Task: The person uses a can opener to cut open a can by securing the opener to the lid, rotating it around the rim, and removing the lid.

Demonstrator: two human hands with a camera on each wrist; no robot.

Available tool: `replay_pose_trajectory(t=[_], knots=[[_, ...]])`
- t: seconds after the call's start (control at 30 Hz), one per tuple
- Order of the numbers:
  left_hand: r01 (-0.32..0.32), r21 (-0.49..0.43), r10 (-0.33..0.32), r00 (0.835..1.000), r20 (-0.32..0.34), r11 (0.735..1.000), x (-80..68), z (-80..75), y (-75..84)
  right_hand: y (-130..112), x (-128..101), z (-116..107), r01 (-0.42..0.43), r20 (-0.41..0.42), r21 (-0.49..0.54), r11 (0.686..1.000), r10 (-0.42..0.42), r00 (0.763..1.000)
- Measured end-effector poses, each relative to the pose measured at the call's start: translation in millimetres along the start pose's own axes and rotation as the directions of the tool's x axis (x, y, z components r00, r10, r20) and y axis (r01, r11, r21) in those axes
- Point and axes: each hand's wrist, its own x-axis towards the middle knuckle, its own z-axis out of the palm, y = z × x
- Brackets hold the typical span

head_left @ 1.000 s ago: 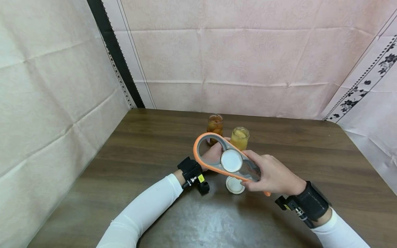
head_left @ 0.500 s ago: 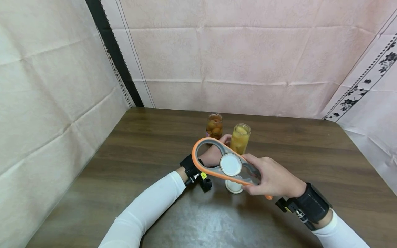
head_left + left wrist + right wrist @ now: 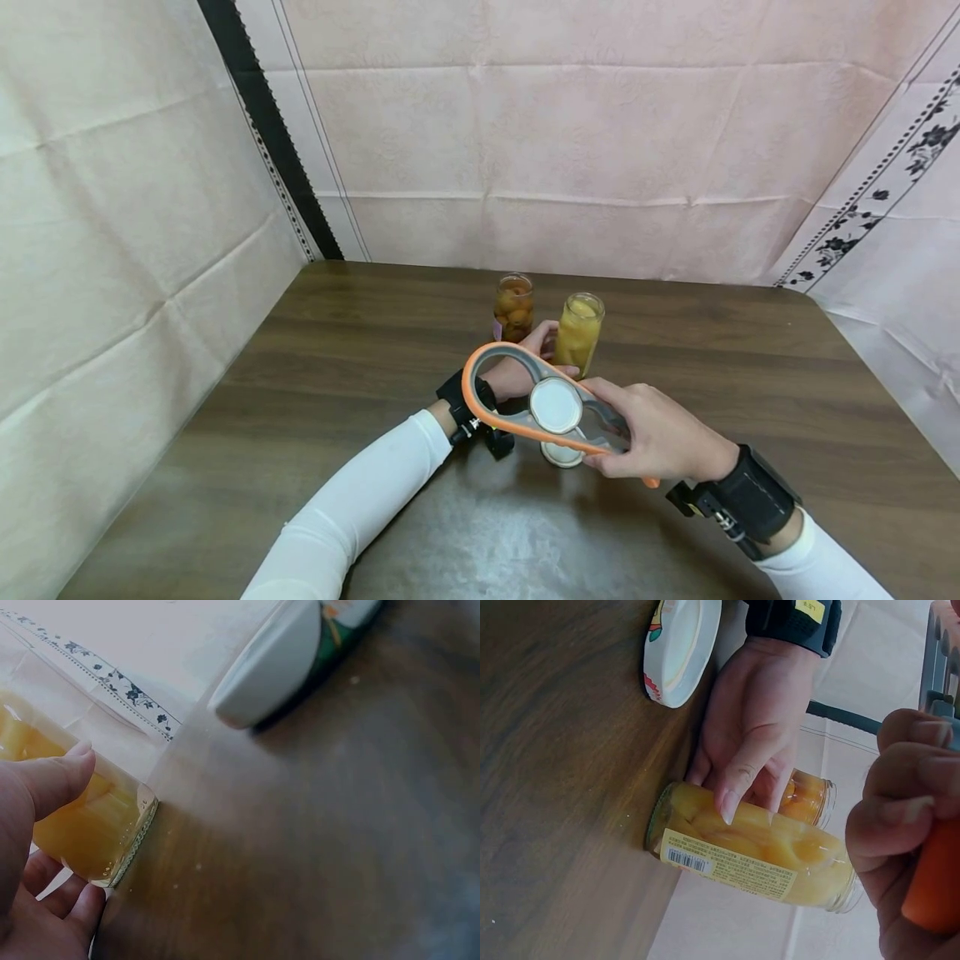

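Note:
My left hand point(image 3: 510, 379) grips a glass jar of yellow fruit point(image 3: 579, 337) near its base, thumb on one side and fingers round the other. The jar's mouth shows no lid; it stands slightly tilted in the head view. My right hand point(image 3: 648, 425) holds an orange and grey jar opener point(image 3: 517, 428) in the air, in front of the left hand. A white lid point(image 3: 556, 406) sits in the middle of the opener. In the right wrist view my curled right fingers wrap its orange handle point(image 3: 937, 877).
Behind the left hand stands a jar of brownish round fruit point(image 3: 514, 308), no lid visible on it. Another white lid point(image 3: 561, 455) lies on the wooden table point(image 3: 360, 350), partly covered by the opener. Pale cloth point(image 3: 585, 150) hangs behind and at the sides.
The opener has come slightly down and left in the head view. More of the yellow fruit jar and of my left hand shows above it now. Both grips stay the same.

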Motion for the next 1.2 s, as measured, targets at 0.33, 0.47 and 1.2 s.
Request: replay_pose_trajectory(t=[0.33,0.47,1.2], knots=[[0.035,0.063,-0.03,0.997,-0.075,0.997,12.9,1.4,-8.7,-0.3,-0.8,1.9,0.022,0.009,0.03,0.999,-0.022,1.0],[0.046,0.069,-0.04,0.994,-0.098,0.997,19.1,1.7,-10.1,0.0,-0.7,1.7,0.033,0.005,0.025,0.999,-0.033,0.999],[0.055,0.112,-0.041,0.991,-0.128,0.992,39.9,-1.1,-15.2,-1.8,-0.7,0.5,0.022,0.024,0.024,0.999,-0.023,0.999]])
